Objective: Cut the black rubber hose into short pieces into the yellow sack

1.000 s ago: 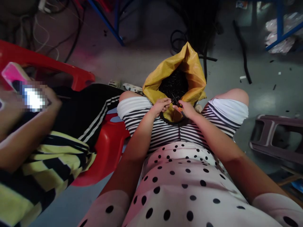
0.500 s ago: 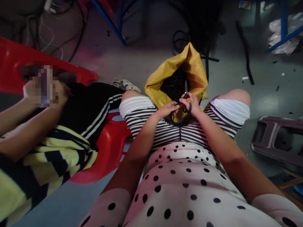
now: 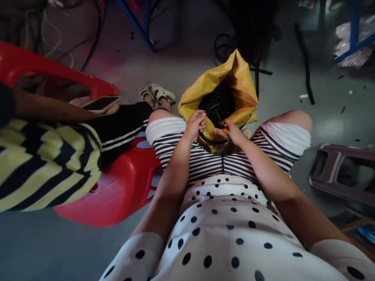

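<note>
Tube (image 3: 206,139) in closed left hand (image 3: 196,125) — now farther from right hand (image 3: 233,134), curled round scissors (image 3: 226,132)

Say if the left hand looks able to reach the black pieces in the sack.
Likely yes: the left hand is near the black pieces, and the sack gapes open, though the tube it holds may hamper it.

Honestly can't read any text, label or number in this one. The small colourful scrap (image 3: 306,4) on the floor, far right, is too tiny and blurry to make out, and the phone (image 3: 101,103) over on the left just shows a dark, angled screen.
</note>
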`<state>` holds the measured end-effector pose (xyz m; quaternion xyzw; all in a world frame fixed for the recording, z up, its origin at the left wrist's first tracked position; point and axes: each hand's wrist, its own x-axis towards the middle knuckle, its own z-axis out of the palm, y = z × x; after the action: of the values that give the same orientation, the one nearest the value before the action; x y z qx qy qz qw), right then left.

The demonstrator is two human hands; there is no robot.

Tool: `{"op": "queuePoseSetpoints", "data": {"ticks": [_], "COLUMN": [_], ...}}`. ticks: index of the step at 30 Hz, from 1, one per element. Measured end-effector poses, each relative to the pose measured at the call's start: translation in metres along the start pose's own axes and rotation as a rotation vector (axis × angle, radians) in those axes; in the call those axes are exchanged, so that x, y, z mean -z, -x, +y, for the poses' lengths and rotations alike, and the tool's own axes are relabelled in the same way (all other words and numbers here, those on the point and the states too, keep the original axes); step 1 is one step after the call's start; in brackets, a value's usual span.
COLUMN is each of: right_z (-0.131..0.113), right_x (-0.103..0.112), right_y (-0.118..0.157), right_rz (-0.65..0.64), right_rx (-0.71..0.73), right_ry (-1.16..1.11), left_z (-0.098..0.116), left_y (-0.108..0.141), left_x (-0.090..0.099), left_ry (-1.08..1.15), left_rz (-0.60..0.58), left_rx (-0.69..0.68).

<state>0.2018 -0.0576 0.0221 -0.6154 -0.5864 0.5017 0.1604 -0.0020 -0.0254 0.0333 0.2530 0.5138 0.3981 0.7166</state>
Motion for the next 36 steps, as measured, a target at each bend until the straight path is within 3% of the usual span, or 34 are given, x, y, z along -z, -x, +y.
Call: {"op": "queuePoseSetpoints", "data": {"ticks": [9, 15, 22, 32, 36], "right_z": [-0.002, 0.002, 0.009, 0.011, 0.005], "right_x": [0.003, 0.003, 0.001, -0.001, 0.002], "right_y": [-0.001, -0.006, -0.005, -0.007, -0.003], "right_rz": [0.015, 0.034, 0.056, 0.132, 0.046], "right_rx": [0.022, 0.011, 0.128, 0.080, 0.049], "right_ry": [-0.026, -0.033, 0.074, 0.102, 0.031], "left_z": [-0.003, -0.002, -0.002, -0.001, 0.001], "left_y": [-0.001, 0.000, -0.006, -0.004, -0.004], "left_x": [0.001, 0.004, 0.017, 0.013, 0.011], "left_ry": [-0.031, -0.098, -0.147, -0.139, -0.104], "left_rz": [-0.030, -0.086, -0.099, -0.017, 0.034], "left_rx": [0.015, 0.132, 0.133, 0.108, 0.060]}}
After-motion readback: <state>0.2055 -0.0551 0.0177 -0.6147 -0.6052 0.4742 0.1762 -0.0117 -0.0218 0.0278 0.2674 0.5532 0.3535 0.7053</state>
